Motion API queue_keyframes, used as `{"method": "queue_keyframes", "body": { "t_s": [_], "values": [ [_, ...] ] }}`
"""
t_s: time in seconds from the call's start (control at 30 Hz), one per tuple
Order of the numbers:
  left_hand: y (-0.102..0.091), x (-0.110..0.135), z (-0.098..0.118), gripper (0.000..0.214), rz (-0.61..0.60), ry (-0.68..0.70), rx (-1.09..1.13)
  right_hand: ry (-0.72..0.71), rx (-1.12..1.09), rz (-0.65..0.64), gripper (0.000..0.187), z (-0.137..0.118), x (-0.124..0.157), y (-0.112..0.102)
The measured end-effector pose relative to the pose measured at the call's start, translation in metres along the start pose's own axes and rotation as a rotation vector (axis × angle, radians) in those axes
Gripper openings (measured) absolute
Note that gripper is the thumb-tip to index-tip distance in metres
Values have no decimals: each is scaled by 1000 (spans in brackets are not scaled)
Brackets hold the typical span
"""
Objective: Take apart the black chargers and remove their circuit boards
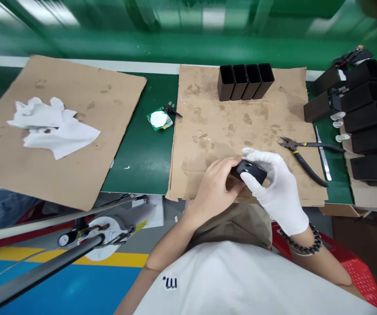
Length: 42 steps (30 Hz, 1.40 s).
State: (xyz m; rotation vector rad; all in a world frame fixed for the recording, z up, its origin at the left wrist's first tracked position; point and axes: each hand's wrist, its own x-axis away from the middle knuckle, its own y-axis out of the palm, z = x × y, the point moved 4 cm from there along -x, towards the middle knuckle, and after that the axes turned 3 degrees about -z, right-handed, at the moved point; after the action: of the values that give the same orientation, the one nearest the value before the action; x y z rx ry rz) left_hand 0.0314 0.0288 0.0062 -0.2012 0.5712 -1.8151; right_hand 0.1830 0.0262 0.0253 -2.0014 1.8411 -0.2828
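Between my two hands, near the front edge of the cardboard, is a small black plastic housing [256, 173]; its end face points up toward me. My bare left hand [217, 186] wraps around its left side. On my right hand [275, 188] is a white glove, with thumb and fingers closed on the housing's right side and top. Much of the housing is hidden by the fingers. To the right lie yellow-and-black cutting pliers [295, 146], jaws apart, beside metal tweezers [323, 157]. Several open black rectangular housings [246, 82] stand in a row at the back.
More black housings [370, 118] fill the right side, some with plug pins showing. A green circuit board with a white disc [158, 119] lies left of the cardboard [201, 153]. White cloth pieces [55, 124] rest on another cardboard sheet [73, 188]. A red stool [355, 267] is below.
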Motion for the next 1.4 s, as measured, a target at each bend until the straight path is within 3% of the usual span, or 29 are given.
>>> {"method": "queue_keyframes", "body": {
  "t_s": [0.07, 0.17, 0.33, 0.63, 0.83, 1.0, 1.13, 1.27, 1.4],
  "values": [
    [0, 0, 0, 36, -1, 11, 2, 54, -72, -34, 27, 4, -3, 3],
    [1, 1, 0, 36, -10, 2, 7, 89, -180, 32, 20, 6, -4, 4],
    [0, 4, 1, 39, 15, -20, 41, 151, -236, 61, 24, 8, 0, 6],
    [-12, 14, -7, 44, 44, -131, 79, 22, 113, -10, 31, 5, -5, -2],
    [-15, 16, -13, 43, 87, -166, 80, -222, 308, 14, 23, -4, -11, -5],
    [-18, 18, -13, 44, 116, -170, 100, -236, 453, 132, 24, -29, -10, -26],
    [-18, 18, -13, 44, 126, -179, 114, -177, 503, 74, 26, -24, -12, -23],
    [-16, 15, -13, 43, 93, -187, 83, -22, 372, -28, 30, 1, -17, -12],
    [-15, 13, -15, 42, 71, -174, 57, 60, 261, -81, 28, 6, -21, -13]
  ]
}}
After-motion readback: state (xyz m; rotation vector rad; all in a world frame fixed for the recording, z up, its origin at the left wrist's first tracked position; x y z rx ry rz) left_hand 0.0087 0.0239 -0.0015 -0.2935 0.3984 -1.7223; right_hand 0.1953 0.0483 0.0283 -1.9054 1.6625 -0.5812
